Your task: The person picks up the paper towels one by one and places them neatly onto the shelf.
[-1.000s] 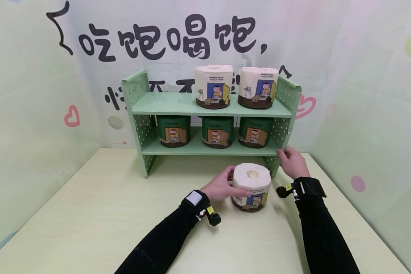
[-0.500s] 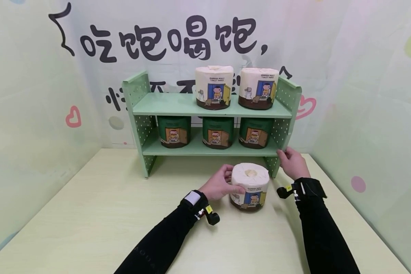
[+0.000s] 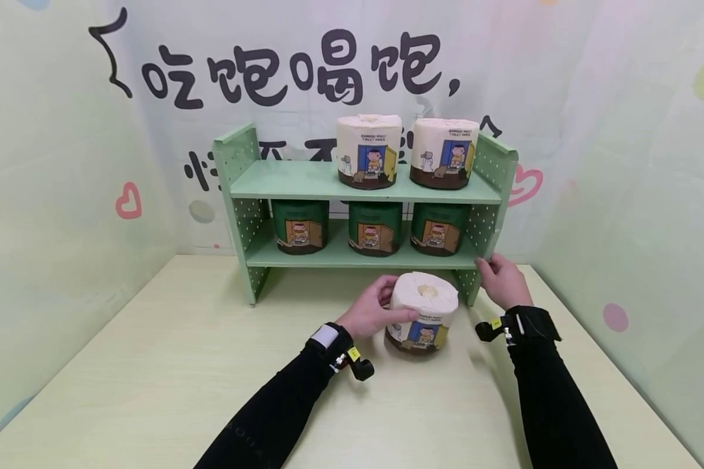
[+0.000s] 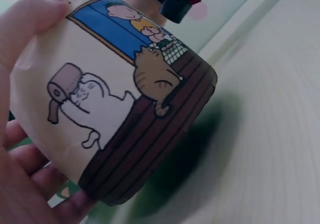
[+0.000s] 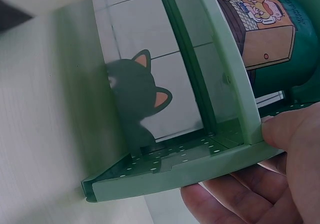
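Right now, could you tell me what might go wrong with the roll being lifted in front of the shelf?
The left hand grips the cream roll from one side only, and it already tilts, so it might slip. The green shelf edge sits just behind it; a swing up could knock it. The right hand holds only the shelf's side panel, so a bump may topple the two top rolls.

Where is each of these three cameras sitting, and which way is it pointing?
Head: worn on the head, looking forward and down at the green shelf, table, both sleeves and both hands.
Left wrist: on the left wrist, close on the cream roll gripped by the left hand.
Right wrist: on the right wrist, facing the shelf's right end, which the right hand holds.
Shared: head and left wrist views both show the cream roll.
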Available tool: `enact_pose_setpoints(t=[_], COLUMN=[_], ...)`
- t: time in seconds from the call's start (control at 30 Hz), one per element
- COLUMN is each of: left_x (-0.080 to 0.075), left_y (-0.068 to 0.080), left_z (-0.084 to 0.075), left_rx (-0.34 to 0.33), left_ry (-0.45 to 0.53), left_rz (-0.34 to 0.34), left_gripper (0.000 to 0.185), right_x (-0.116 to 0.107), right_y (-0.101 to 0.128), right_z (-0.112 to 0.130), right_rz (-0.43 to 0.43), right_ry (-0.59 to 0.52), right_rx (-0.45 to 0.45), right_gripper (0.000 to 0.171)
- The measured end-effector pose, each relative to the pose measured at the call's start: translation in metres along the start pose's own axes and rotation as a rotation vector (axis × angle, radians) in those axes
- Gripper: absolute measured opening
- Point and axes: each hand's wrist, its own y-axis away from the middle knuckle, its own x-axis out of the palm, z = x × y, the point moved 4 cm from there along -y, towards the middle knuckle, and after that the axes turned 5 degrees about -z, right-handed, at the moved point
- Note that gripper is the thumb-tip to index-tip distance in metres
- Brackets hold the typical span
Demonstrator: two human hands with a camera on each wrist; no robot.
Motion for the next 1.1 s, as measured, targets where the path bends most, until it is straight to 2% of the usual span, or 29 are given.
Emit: enact_pose_setpoints(t=[0.5, 0.73, 1.1], left_x=[-0.012, -0.018, -0.028], left_y=[0.008, 0.015, 0.024], left_z=[-0.018, -0.029, -0.044], left_rx=[0.006, 0.007, 0.072], left_ry=[0.026, 0.048, 0.063], left_rz=[-0.042, -0.055, -0.036], left_gripper=[0.078, 0.084, 0.083], right_x=[-0.001, 0.002, 0.0], right_y=[0.0, -0.001, -0.001], right_z=[-0.002, 0.0, 0.0], right_rz=[-0.008, -0.001, 0.004], right_ry=[0.02, 0.0, 0.005], right_rx=[-0.025, -0.023, -0.012], right_gripper=[0.056, 0.057, 0.059])
